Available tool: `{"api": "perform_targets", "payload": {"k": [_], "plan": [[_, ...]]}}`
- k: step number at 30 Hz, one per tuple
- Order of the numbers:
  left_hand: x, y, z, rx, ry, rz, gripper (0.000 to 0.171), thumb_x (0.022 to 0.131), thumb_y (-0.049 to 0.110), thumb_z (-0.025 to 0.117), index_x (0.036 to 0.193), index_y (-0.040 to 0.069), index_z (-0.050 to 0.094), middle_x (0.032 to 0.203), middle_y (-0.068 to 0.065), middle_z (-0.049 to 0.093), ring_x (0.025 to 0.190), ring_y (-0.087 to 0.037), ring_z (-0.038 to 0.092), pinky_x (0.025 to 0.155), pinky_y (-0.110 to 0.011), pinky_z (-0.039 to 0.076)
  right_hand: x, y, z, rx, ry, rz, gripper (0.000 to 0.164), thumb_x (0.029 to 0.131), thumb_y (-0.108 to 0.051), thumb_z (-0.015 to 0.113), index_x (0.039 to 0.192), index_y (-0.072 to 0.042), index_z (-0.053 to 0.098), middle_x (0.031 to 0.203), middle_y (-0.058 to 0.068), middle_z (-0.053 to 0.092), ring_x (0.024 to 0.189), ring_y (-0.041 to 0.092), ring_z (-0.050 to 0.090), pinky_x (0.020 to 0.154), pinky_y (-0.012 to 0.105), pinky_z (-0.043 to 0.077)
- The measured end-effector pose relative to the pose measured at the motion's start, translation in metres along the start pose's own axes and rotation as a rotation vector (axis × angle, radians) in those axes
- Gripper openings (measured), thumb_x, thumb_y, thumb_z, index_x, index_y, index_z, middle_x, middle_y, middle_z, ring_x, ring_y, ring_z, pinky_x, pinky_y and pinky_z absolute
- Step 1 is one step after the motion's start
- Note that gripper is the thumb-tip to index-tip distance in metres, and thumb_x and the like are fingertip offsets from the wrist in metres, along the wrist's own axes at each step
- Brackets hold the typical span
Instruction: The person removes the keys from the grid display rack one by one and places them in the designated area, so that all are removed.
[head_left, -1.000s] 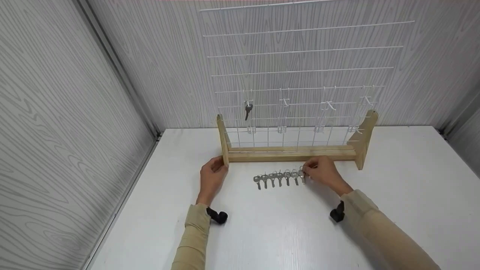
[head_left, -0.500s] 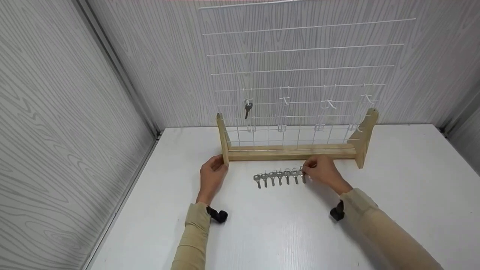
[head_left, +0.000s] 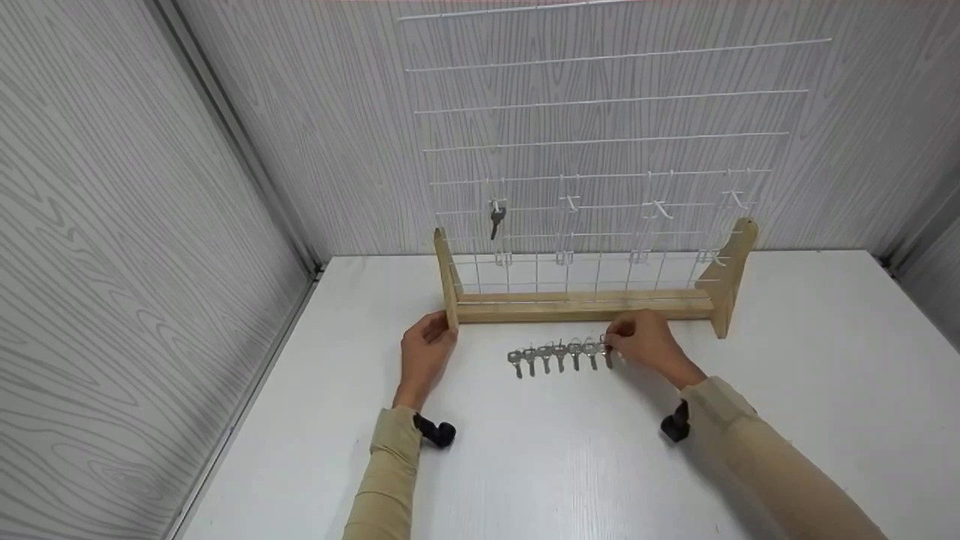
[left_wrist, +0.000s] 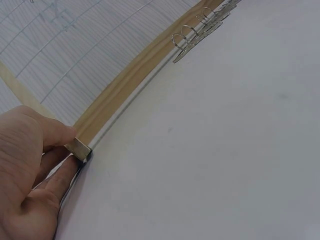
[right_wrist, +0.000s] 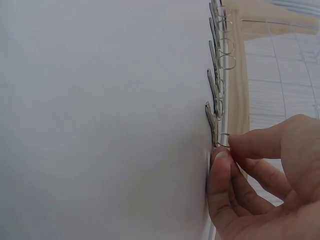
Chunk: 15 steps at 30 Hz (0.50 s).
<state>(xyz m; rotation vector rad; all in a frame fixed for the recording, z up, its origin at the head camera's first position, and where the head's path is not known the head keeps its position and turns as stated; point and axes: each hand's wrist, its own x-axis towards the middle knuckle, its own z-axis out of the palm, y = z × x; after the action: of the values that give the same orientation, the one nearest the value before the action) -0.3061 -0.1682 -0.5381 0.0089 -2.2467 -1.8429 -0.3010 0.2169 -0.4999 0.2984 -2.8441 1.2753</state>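
My left hand [head_left: 427,354] grips the lower left end of a wooden stand [head_left: 555,313] that carries a white wire grid. In the left wrist view, thumb and fingers close around the wooden end piece [left_wrist: 80,149]. On the white table before the stand lies a row of silver keys [head_left: 560,358], each with a wire ring. My right hand [head_left: 646,343] is at the row's right end, thumb and fingertips pinching the last key [head_left: 608,360] by its ring. The right wrist view shows that ring [right_wrist: 226,134] at the fingertips, which partly hide the key.
One dark key [head_left: 497,217] hangs from a hook at the grid's left. Several other white hooks [head_left: 660,211] stick out of the wire grid [head_left: 600,141] in two rows. Grey wood-patterned walls stand behind and at the left [head_left: 112,262].
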Motion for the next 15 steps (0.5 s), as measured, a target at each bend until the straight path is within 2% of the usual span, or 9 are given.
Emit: {"api": "perform_targets", "payload": {"k": [9,15], "plan": [[0.000,0.001,0.001,-0.022,-0.009,0.009,0.035,0.099,0.003,0.071,0.134,0.003,0.071,0.133,-0.018,0.072,0.128,-0.031,0.069,0.110,-0.042,0.058,-0.001,0.000,-0.005,0.055,0.023,0.019,0.017,0.097,-0.005,0.072,0.110,0.006,0.076,0.104,0.022,0.075,0.087,0.024,0.072,0.063,0.022,0.057],[0.001,0.000,0.000,-0.001,0.006,0.012,0.035,0.098,0.002,0.071,0.133,0.003,0.071,0.132,-0.018,0.073,0.126,-0.031,0.070,0.109,-0.040,0.058,0.000,-0.009,-0.012,0.026,0.073,-0.043,0.016,0.098,-0.006,0.073,0.108,0.005,0.077,0.104,0.021,0.077,0.096,0.035,0.074,0.079,0.037,0.063]]}}
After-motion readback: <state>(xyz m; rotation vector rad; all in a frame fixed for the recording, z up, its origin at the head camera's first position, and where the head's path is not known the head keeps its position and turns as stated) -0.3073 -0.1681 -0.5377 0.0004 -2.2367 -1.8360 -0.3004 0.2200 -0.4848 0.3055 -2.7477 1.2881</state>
